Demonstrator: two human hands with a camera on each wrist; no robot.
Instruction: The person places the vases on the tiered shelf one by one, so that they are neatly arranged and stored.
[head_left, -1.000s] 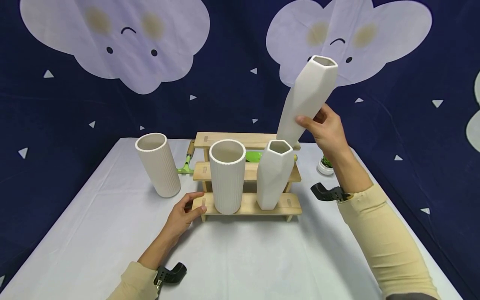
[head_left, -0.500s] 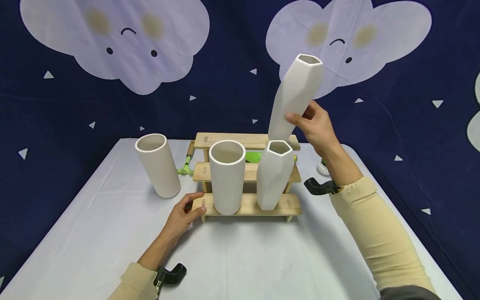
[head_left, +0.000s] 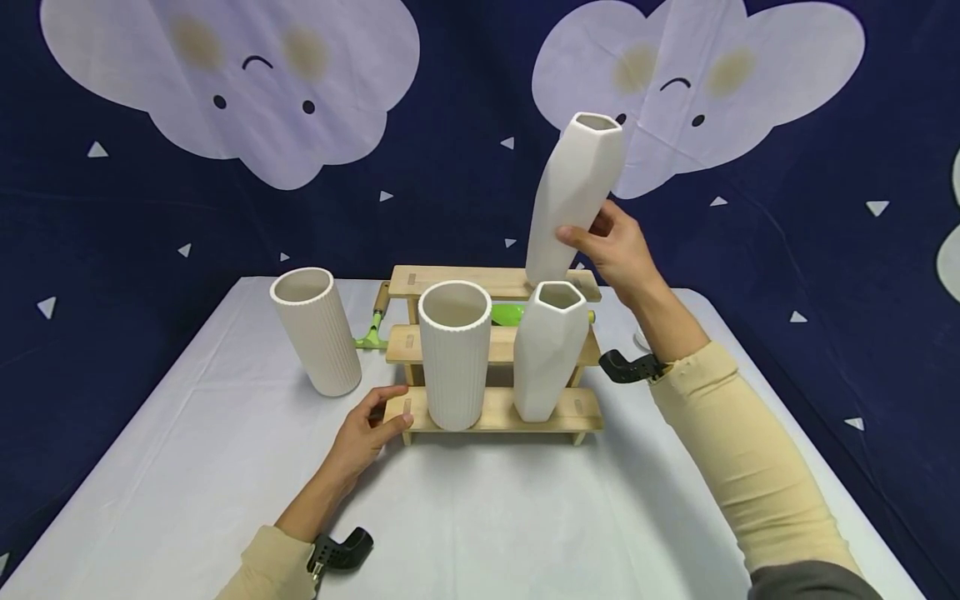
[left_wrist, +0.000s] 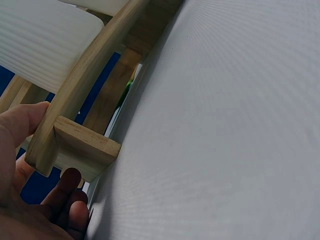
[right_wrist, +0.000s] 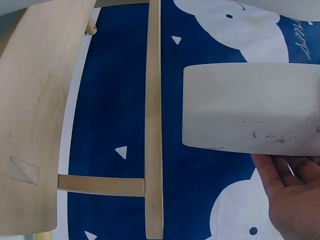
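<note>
My right hand (head_left: 621, 254) holds a white faceted vase (head_left: 576, 187), thumb on its near side. The vase leans slightly, its base overlapping the top board in the head view. In the right wrist view, a gap shows between the vase (right_wrist: 245, 107) and the top board (right_wrist: 153, 115). My left hand (head_left: 358, 440) grips the left end of the lowest step of a three-tier wooden stand (head_left: 465, 282). In the left wrist view its thumb (left_wrist: 30, 120) lies against the board. On that lowest step stand a ribbed white vase (head_left: 454, 358) and a second faceted vase (head_left: 549, 354).
Another ribbed vase (head_left: 318, 333) stands on the white-covered table (head_left: 480, 517) left of the stand. Behind it lies a green garden tool (head_left: 372, 333) with a wooden handle. A green object (head_left: 507, 314) shows behind the stand. A small white pot (head_left: 641, 340) is mostly hidden by the right arm.
My right hand has moved left with the faceted vase, over the top board, and the vase has become more upright. The left hand and the stand have not moved.
</note>
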